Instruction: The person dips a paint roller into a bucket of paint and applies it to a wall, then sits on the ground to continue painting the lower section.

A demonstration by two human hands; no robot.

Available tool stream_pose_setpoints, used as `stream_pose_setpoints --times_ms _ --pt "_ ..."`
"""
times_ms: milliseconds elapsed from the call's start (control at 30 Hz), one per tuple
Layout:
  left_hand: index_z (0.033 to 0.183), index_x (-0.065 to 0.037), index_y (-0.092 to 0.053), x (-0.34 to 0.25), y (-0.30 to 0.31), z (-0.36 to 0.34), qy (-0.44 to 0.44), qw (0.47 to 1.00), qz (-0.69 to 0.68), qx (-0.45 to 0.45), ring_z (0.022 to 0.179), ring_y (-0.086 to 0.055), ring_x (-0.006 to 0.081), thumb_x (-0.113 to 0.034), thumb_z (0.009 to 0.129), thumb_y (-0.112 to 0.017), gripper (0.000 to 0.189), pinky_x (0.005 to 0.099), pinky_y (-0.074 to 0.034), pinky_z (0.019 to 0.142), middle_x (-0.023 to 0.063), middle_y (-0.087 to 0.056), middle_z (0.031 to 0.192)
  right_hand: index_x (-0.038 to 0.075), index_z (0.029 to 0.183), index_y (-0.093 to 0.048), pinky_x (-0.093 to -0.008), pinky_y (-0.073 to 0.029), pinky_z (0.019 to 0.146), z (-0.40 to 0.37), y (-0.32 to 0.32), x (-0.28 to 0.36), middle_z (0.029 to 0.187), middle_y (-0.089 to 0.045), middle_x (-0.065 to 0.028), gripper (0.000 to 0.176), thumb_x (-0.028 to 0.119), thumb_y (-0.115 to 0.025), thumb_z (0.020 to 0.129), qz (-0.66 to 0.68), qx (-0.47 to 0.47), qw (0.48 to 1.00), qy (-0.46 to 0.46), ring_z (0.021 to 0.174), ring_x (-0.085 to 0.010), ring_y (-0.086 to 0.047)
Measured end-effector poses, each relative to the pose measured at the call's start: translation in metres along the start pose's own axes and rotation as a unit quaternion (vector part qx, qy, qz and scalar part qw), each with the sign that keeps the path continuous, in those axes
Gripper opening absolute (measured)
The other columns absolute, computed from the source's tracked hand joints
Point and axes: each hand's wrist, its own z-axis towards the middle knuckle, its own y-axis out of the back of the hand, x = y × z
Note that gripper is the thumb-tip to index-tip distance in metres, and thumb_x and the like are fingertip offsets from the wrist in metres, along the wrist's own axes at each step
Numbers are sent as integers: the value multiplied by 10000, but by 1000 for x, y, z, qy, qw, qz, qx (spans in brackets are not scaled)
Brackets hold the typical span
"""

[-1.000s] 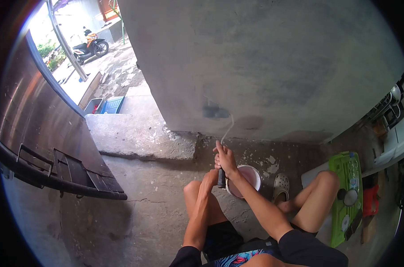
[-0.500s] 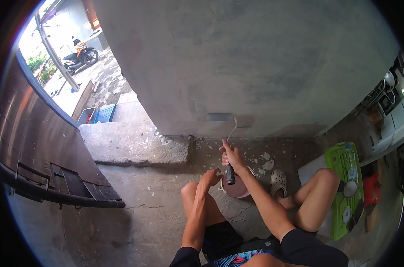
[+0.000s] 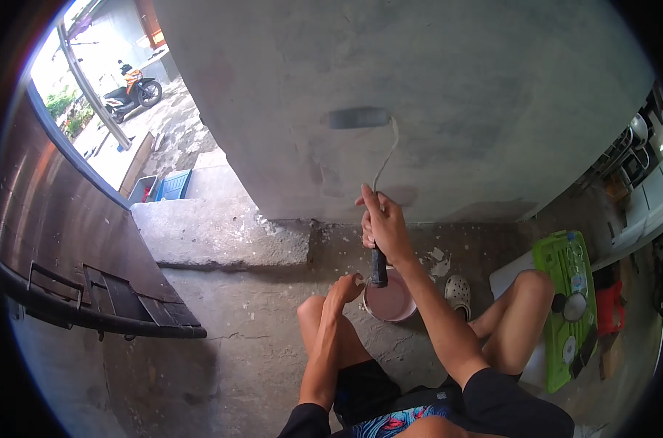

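My right hand (image 3: pixel 385 226) is wrapped around the dark handle of a paint roller (image 3: pixel 358 118). The roller's bent wire frame rises from my fist. Its sleeve, smeared by motion, lies against the grey wall (image 3: pixel 463 146) in front of me. Below that hand, a round bucket (image 3: pixel 391 295) with pinkish-brown content stands on the floor between my legs. My left hand (image 3: pixel 344 290) is at the bucket's left edge with its fingers curled onto the rim; the fingertips are partly hidden.
At right lies a green case (image 3: pixel 565 314) with discs and a bottle on it, beside a red object (image 3: pixel 610 310). A concrete step (image 3: pixel 222 233) juts out at left near a metal door (image 3: pixel 76 241). A motorbike (image 3: pixel 134 93) stands outside. Paint flecks dot the floor.
The roller has moved up the wall from near its bottom edge, and my right hand has risen with it. My left hand and the bucket have stayed in place.
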Motion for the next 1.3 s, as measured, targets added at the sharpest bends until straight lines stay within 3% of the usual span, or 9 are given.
stream_pose_setpoints --times_ms 133,267,767,900,933,1000,1033,1100,1300 --pt "1191 -166 -636 7 -3 3 -11 1000 -3 -12 1042 -628 370 -342 843 -629 389 459 -502 886 195 -672 1076 60 883 -542 -217 -284 340 3 -3 1 505 -347 57 403 455 -551 961 0 8 1000 18 362 -35 -326" --pt "1182 -165 -639 -8 13 -10 5 1000 -4 -5 1028 -633 372 -341 843 -630 382 464 -505 876 196 -671 1078 65 879 -542 -218 -282 340 12 7 -43 504 -351 54 388 443 -551 965 -3 5 1000 17 364 -36 -332" --pt "1198 -181 -633 0 20 -18 4 1000 -1 -11 1037 -632 368 -351 852 -618 386 470 -505 882 182 -673 1084 66 852 -517 -224 -282 336 14 28 -131 501 -361 46 392 440 -554 962 5 -29 995 -91 366 -53 -343" --pt "1314 -39 -491 -30 43 -36 58 995 -44 65 1162 -525 435 -280 838 -642 554 501 -444 965 277 -559 1242 57 854 -519 -223 -304 355 22 33 -151 516 -365 43 426 471 -571 943 17 -11 982 -189 385 -55 -344" --pt "1314 -39 -491 -12 28 -21 58 995 -44 63 1162 -525 435 -280 838 -642 554 501 -444 965 277 -559 1242 56 859 -520 -222 -311 361 25 33 -155 523 -367 44 432 477 -574 938 39 14 973 -228 391 -55 -341" --pt "1339 -45 -463 -13 28 -20 42 976 -211 -9 1106 -558 451 -236 854 -602 539 513 -470 916 299 -578 1190 48 872 -520 -216 -316 374 30 25 -154 539 -375 40 437 477 -572 939 26 15 972 -232 407 -53 -340" --pt "1339 -45 -463 -14 27 -21 44 976 -212 -9 1106 -558 451 -236 854 -602 539 513 -470 916 299 -578 1190 48 869 -516 -210 -306 377 34 22 -153 539 -360 49 434 471 -581 936 33 14 974 -223 416 -45 -336" --pt "1295 22 -490 -34 41 -33 62 995 10 79 1146 -534 447 -168 826 -647 529 491 -466 932 308 -566 1208 47 866 -512 -204 -296 381 39 14 -151 539 -345 58 431 465 -590 934 40 11 976 -215 424 -38 -333" --pt "1275 -25 -520 -37 37 -29 56 996 11 69 1125 -555 428 -210 833 -639 494 486 -474 923 279 -590 1182 43 890 -492 -204 -314 396 29 -10 -122 544 -337 55 451 482 -580 936 73 -18 982 -173 427 -39 -338"
